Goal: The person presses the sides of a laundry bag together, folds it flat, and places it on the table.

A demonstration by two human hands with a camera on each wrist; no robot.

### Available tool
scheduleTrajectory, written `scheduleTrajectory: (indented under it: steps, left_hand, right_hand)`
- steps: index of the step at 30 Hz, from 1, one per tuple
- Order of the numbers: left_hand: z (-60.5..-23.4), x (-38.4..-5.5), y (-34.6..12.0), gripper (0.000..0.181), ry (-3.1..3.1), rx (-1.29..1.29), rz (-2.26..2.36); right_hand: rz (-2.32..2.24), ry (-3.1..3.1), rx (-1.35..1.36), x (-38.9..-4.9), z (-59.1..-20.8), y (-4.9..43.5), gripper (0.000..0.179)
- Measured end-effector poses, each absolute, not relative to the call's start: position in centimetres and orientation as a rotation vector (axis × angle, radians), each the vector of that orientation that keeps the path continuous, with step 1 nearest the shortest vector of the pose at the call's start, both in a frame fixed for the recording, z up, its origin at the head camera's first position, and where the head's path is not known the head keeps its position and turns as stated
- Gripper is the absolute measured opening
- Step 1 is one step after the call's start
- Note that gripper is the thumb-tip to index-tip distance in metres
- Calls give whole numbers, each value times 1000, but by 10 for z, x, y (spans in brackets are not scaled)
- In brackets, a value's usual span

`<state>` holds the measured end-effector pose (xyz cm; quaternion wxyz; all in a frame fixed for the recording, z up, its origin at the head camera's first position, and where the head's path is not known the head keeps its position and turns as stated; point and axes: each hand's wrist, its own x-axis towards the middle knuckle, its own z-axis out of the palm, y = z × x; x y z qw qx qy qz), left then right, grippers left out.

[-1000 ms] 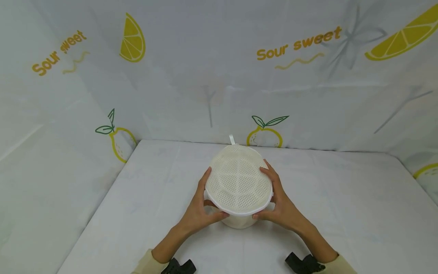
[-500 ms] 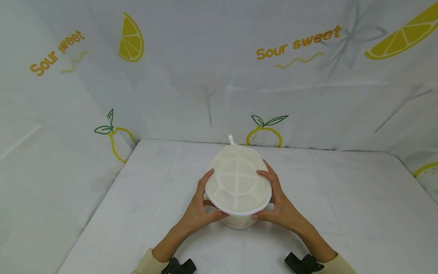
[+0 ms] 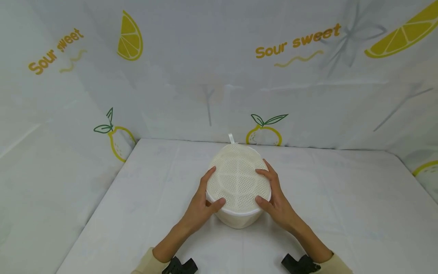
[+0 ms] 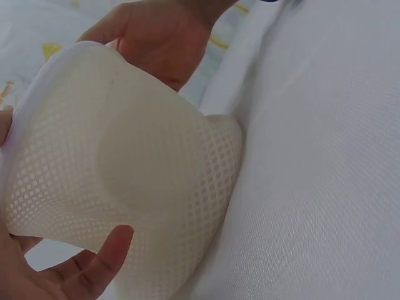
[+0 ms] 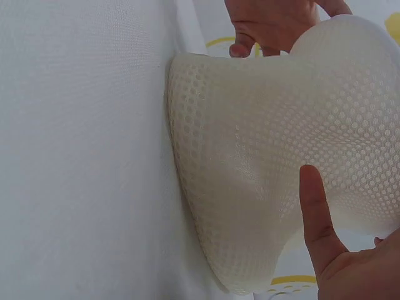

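Gripping from the left, your left hand [image 3: 199,207] holds a rounded cream mesh bag [image 3: 238,180], pitted with tiny holes, edged in smooth white, its base on the white table [image 3: 243,251]; your right hand [image 3: 281,208] grips its right side.

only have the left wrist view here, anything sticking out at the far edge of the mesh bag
Observer: Yes, in the head view a white tab sticks out there from the mesh bag.
Operator: where are the thumb tips
Observer: Those of the left hand and right hand lie over the round top, inside its white rim.
Operator: sleeves bare or covered at the forearms
Observer: The head view shows beige sleeves on both arms.
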<state>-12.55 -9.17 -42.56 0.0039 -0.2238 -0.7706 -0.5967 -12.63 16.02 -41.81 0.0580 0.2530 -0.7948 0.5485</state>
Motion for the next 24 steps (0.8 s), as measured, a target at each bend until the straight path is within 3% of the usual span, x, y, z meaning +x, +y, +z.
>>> scheduleTrajectory:
  steps: [13, 24]
  left_hand:
    - [-416, -120, -86, 79, -2358, -739, -2154]
    - [-429, -123, -88, 78, -2344, -758, -2057]
  right_hand:
    - [1725, -2367, 689, -122, -420, 153, 72]
    - [1849, -2406, 708, -119, -422, 152, 71]
